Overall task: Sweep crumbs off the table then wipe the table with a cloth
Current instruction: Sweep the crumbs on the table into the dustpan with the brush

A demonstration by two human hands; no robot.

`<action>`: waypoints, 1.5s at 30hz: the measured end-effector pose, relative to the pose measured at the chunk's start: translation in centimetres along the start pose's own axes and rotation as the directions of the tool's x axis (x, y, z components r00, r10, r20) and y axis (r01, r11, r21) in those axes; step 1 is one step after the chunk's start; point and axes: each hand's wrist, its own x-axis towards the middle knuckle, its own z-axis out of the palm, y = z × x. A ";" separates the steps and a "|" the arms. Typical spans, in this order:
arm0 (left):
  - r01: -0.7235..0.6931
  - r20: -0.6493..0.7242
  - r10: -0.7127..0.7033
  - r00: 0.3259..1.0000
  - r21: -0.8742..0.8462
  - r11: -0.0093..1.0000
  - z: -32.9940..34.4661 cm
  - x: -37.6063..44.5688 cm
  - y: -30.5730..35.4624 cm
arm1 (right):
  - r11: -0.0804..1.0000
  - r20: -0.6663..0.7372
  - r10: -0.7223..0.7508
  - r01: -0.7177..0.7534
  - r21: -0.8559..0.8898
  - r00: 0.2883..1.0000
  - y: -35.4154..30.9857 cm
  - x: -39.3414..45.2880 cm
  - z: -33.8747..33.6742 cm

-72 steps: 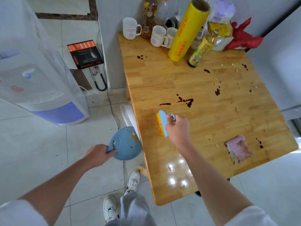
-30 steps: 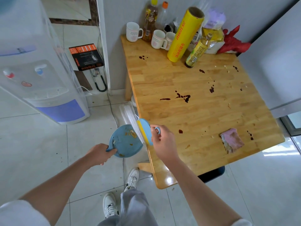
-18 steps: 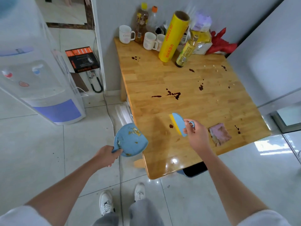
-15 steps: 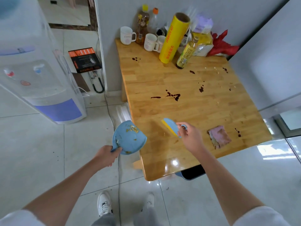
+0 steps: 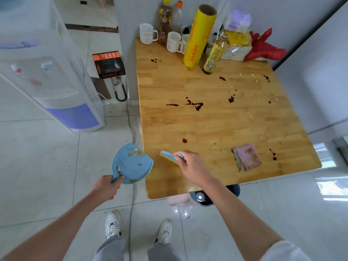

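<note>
Since half a second ago your right hand [image 5: 192, 164] dragged the brush [image 5: 169, 157] nearer the table [image 5: 216, 125] edge; left hand [image 5: 107, 187] grips the dustpan [image 5: 131, 164] beside it. Cloth [image 5: 246, 157] lies near the front right.

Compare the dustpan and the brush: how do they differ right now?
The dustpan is held by the left hand off the table's left edge, over the floor; the brush is gripped by the right hand over the tabletop. The dustpan is broad, all blue and holds crumbs; the brush is narrow, with yellow bristles. Both have blue plastic bodies.
</note>
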 end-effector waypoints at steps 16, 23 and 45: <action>-0.068 0.039 0.066 0.997 0.048 0.997 2.8 -0.5 2.5 | 0.813 -0.378 0.549 -0.581 0.035 0.745 13.3 -3.4 -9.0; -0.063 0.027 0.062 0.998 0.041 0.997 1.6 0.0 2.0 | 0.844 -0.283 0.491 -0.531 -0.081 0.824 9.4 -4.4 -5.1; -0.143 0.188 0.080 0.979 0.355 0.924 -4.2 4.7 -5.4 | 0.885 -0.257 0.462 -0.461 0.066 0.849 -1.5 -1.2 3.8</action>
